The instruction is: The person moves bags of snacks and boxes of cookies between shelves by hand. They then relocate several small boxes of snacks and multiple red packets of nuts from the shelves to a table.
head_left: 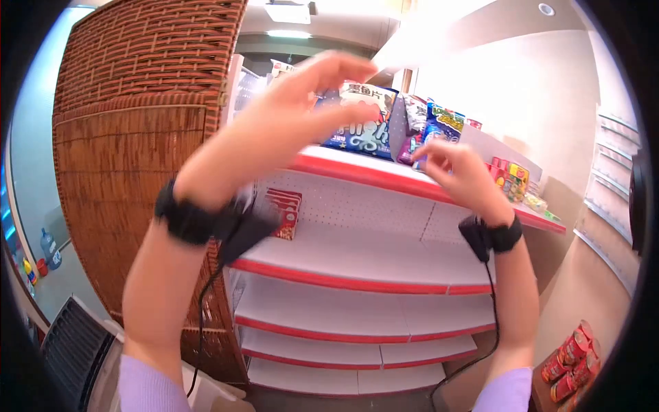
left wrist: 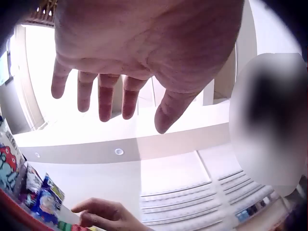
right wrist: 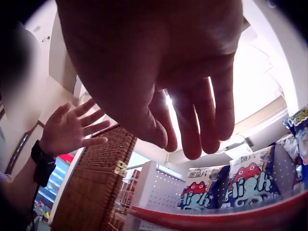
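My left hand (head_left: 295,103) is raised in front of the top shelf, its fingers spread with nothing in them. It overlaps a blue-and-white snack bag (head_left: 374,141) in the head view and hides part of it. Lower and to the right, my right hand (head_left: 463,172) hovers by the shelf's red front edge, fingers loosely bent and holding nothing. Darker blue snack bags (head_left: 446,127) stand just behind it. Two octopus-print bags, a left one (right wrist: 197,190) and a right one (right wrist: 250,180), stand side by side beneath my right hand in the right wrist view.
A tall wicker screen (head_left: 137,151) borders the shelf unit on the left. Red packs (head_left: 285,213) stand on the second shelf (head_left: 364,247). Small colourful boxes (head_left: 511,175) sit at the top shelf's right end. Red cans (head_left: 573,360) are stacked at lower right.
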The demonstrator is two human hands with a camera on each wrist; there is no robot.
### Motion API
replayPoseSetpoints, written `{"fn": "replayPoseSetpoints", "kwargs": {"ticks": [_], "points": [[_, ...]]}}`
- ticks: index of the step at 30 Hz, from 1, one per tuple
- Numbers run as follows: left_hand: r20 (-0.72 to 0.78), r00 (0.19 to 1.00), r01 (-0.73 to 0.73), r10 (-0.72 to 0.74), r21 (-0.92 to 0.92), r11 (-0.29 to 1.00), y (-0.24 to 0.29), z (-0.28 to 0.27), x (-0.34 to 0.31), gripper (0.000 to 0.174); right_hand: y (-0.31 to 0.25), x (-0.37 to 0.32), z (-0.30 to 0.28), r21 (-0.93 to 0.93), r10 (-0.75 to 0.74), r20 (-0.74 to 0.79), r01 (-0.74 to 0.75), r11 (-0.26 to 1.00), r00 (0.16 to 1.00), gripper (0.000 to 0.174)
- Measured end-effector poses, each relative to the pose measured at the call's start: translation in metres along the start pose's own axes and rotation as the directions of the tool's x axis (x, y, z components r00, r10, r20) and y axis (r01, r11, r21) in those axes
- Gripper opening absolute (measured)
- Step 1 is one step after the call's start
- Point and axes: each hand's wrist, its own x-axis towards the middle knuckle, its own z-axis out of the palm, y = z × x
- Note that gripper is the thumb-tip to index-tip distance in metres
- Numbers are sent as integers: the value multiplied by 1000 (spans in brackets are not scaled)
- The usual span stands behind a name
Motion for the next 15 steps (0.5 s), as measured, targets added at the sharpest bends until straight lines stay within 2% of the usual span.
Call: {"fn": "replayPoseSetpoints", "kwargs": {"ticks": [2,3,4,6,8,9,10,11,12,13,15], "points": [[-43,993,114,-112,50,992,-42,-19,53,44,17,42,2,16,100,50,-101,995,994,16],[-83,986,158,-147,146,977,-67,-30,78,44,40,62,9,-20,20,23,-20,1000,1000,19],[-132,975,207,-180,233,950,-92,-38,94,44,57,77,15,-24,15,23,-15,1000,1000,19],[-188,951,289,-244,267,919,-119,-51,116,45,88,115,20,-120,94,87,-83,989,992,23],[-207,921,384,-330,339,859,-179,-77,133,53,146,153,41,-250,113,59,-94,964,992,30],[-213,884,467,-415,385,796,-187,-85,139,57,157,167,42,-270,187,147,-142,952,971,40],[-227,839,542,-494,428,723,-192,-91,144,61,167,178,45,-258,172,132,-134,957,976,40],[-244,824,561,-511,481,674,-207,-102,154,67,176,191,46,-290,257,138,-209,934,956,42],[-260,775,618,-576,502,605,-217,-109,161,71,186,202,49,-322,344,144,-284,903,928,44],[-290,727,666,-622,515,540,-228,-114,166,75,196,211,55,-316,337,139,-281,906,931,44],[-310,640,738,-703,504,449,-252,-126,177,87,215,232,66,-271,443,177,-390,880,879,73]]}}
